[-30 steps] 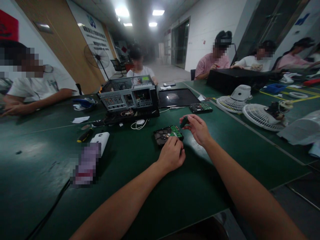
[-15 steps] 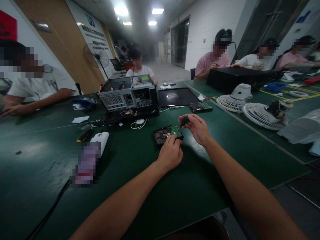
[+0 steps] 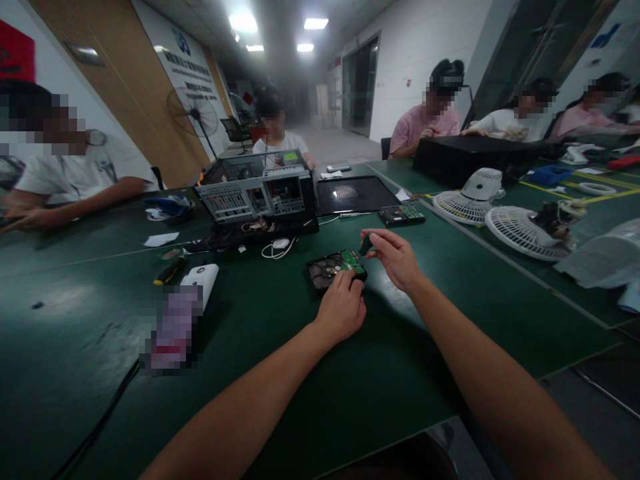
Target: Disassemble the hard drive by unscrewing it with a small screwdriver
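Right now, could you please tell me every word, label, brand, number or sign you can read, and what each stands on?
None can be read with certainty.
Wall sign: rows of dark characters, too blurred.
Red panel at far left: dark strokes, cut off and blurred.
Blue mark at upper right: unclear.
Hard drive at the left hand: any markings too small.

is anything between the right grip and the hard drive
Nothing visible blocks it: between the right grip and the drive there's only the green tool it holds. The left grip is at the drive's near side, leaving that gap open.
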Motion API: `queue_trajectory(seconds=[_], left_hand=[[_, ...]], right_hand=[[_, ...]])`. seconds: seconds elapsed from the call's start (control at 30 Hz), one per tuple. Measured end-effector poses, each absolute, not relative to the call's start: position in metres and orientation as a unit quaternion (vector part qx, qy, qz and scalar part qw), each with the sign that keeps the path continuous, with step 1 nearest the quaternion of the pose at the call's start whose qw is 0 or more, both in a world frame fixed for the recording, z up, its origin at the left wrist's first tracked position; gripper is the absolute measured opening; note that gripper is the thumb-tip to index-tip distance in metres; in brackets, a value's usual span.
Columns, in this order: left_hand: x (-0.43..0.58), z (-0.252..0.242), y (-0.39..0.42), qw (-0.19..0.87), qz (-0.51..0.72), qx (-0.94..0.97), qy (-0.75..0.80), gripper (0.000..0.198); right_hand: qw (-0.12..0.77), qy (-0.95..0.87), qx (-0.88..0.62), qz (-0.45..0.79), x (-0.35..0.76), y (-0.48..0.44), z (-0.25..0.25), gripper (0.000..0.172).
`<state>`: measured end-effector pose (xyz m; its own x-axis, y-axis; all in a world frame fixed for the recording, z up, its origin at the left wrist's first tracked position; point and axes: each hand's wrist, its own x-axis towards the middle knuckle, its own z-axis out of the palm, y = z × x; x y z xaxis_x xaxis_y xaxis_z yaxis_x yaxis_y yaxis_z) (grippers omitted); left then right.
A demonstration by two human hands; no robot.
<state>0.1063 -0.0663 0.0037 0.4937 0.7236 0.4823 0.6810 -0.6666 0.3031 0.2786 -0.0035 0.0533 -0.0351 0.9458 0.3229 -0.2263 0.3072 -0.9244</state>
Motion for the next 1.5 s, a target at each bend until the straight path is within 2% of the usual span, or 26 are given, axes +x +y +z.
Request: queue_trajectory(seconds=[0.33,0.93,1.1,1.37,1.5], left_hand=[[0.1066,0.0028,-0.0653,0.040,0.301,0.863,0.403,0.026],[0.1063,0.0054,-0.0663,0.046,0.302,0.862,0.405,0.030],[0.1064,0.0065,-0.0668,0.051,0.301,0.861,0.406,0.029],[0.1063,0.0052,-0.0665,0.048,0.297,0.863,0.406,0.031],[0.1066,0.0038,-0.0659,0.046,0.297,0.863,0.407,0.030]], right_hand=[[0.612,-0.501,-0.306,0.529,0.2804,-0.0032,0.0558,0.025],[0.619,-0.518,-0.322,0.494,0.2800,-0.0029,0.0539,0.024],[0.615,-0.499,-0.312,0.525,0.2789,-0.0037,0.0550,0.027],[0.619,-0.521,-0.352,0.470,0.2807,-0.0018,0.0533,0.033],[0.618,-0.522,-0.344,0.478,0.2809,-0.0012,0.0525,0.029]])
